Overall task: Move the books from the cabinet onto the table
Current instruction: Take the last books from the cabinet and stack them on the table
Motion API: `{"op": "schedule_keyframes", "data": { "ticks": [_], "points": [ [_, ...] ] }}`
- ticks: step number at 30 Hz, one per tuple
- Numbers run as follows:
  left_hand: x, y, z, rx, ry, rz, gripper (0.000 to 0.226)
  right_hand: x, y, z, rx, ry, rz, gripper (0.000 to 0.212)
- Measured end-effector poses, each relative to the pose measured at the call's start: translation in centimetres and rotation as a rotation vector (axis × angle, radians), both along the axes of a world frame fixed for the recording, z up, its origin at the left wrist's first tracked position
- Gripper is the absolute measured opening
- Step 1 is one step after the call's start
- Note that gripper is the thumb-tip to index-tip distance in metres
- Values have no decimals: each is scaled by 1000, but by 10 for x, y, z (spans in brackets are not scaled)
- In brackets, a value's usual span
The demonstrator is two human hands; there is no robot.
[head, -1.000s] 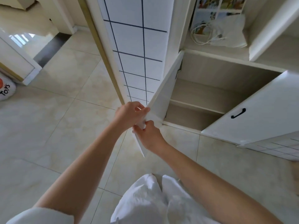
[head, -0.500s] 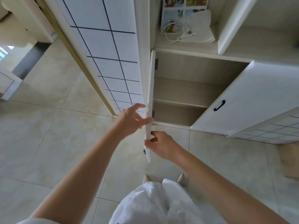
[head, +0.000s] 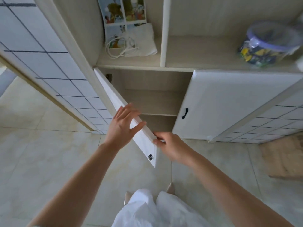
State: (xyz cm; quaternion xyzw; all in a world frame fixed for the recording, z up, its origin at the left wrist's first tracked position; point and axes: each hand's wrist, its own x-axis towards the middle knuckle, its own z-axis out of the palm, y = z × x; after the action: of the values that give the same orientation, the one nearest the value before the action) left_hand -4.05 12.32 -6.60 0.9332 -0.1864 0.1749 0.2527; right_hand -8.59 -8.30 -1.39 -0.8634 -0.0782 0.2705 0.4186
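A colourful picture book stands upright at the back of the cabinet's upper left open shelf. Below it, the lower compartment shows two bare shelves with no books visible. Its white left door is partly swung out. My left hand lies with straight, spread fingers against the door's outer face near its free edge. My right hand pinches the door's free edge between thumb and fingers.
The right cabinet door, with a black handle, is nearly closed. A coiled white cable and folded white cloth lie before the book. A purple-lidded jar sits on the right shelf. A brown mat lies on the floor.
The left door has swung from wide open on the left toward the cabinet opening. My left hand let go of its edge and now lies flat on it; my right hand keeps its pinch.
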Motion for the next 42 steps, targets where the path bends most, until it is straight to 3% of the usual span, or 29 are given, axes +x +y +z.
{"op": "schedule_keyframes", "data": {
  "ticks": [5,8,12,18,22,42],
  "points": [
    [21,-51,-11,6,7,47,46,32,-43,-7,-158,-280,-137,29],
    [38,-76,-11,12,29,93,48,50,-56,-10,-350,-485,-93,34],
    [62,-88,-16,87,17,118,48,58,-49,-22,-481,-731,16,62],
    [100,-80,-18,170,-80,62,40,90,-69,-50,-665,-732,132,90],
    [128,-67,-18,172,-97,-2,40,114,-81,-48,-683,-767,145,79],
    [186,-74,-16,342,62,177,80,208,-76,-50,-799,-806,1,69]
  ]
}}
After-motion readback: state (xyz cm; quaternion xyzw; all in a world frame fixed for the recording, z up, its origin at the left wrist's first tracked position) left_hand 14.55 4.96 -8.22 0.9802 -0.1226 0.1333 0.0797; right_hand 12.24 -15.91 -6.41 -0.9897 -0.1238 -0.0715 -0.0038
